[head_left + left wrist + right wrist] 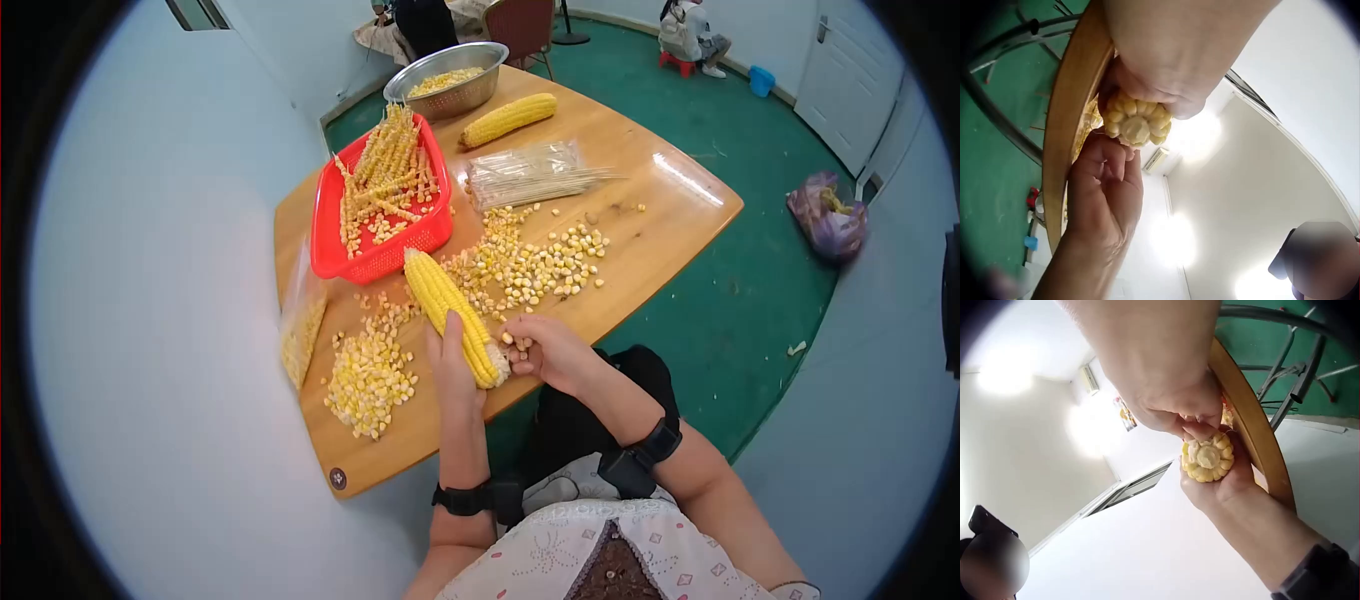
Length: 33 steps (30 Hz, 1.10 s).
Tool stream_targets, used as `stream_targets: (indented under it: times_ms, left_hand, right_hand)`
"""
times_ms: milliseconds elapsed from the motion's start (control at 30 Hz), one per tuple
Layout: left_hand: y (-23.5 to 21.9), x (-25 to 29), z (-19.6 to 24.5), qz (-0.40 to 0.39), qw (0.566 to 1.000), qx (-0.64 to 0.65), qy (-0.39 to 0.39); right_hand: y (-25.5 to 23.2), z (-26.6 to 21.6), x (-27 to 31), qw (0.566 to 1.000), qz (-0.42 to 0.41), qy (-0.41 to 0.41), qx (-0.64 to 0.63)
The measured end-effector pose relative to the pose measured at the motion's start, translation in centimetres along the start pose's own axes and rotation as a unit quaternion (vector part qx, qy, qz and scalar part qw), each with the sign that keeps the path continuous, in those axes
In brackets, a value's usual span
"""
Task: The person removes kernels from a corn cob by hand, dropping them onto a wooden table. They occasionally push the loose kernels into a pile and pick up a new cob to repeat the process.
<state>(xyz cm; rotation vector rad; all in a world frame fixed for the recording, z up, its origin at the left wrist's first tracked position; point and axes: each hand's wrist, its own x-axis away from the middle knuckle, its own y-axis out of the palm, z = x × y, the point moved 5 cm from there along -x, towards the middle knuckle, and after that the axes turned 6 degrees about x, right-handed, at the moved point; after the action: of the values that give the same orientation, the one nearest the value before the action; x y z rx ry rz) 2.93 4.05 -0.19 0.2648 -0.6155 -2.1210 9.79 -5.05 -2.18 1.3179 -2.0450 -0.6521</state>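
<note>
The left hand [455, 365] grips a yellow corn cob [445, 305] around its lower part, thumb along the top, the cob slanting over the table's near edge. At the cob's lower end a few rows are bare and whitish. Beside that end is the right hand [552, 352], its fingers curled around several loose kernels [515, 345]. In the left wrist view the right hand [1107, 194] touches the underside of the cob's end [1136, 128]. The right wrist view shows fingertips against the cob's end [1208, 457], with the left hand [1232, 487] around it.
Loose kernels [370, 385] lie in piles on the wooden table [640, 250]. A red basket [375, 265] holds stripped cobs. Farther back are a metal colander [465, 98], another corn cob [508, 120] and a packet of sticks [530, 178]. A bag of kernels [302, 335] is at left.
</note>
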Motion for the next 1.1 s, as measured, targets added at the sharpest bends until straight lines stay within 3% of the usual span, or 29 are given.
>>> stream_targets:
  times_ms: [167,300,433,867,1100]
  left_hand:
    - [0.1,0.4,0.0,-0.023,0.999,0.009,-0.028]
    - [0.1,0.3,0.0,-0.008,1.0,-0.002,-0.002]
    - [0.1,0.3,0.1,-0.01,1.0,0.015,-0.006]
    - [0.0,0.3,0.1,-0.021,0.999,0.042,-0.013]
    - [0.4,0.6,0.2,0.002,1.0,0.017,0.021]
  right_hand:
    - [0.3,-0.5,0.4,0.999,0.012,0.039,-0.02]
    - [1.3,-1.0,0.7,0.989,0.029,-0.019,0.145]
    - [1.4,-0.5,0.6,0.988,0.062,-0.032,0.14]
    - [1.4,-0.2,0.8,0.988,0.057,-0.051,0.132]
    - [1.9,-0.6,1.0,0.982,0.086,-0.066,0.154]
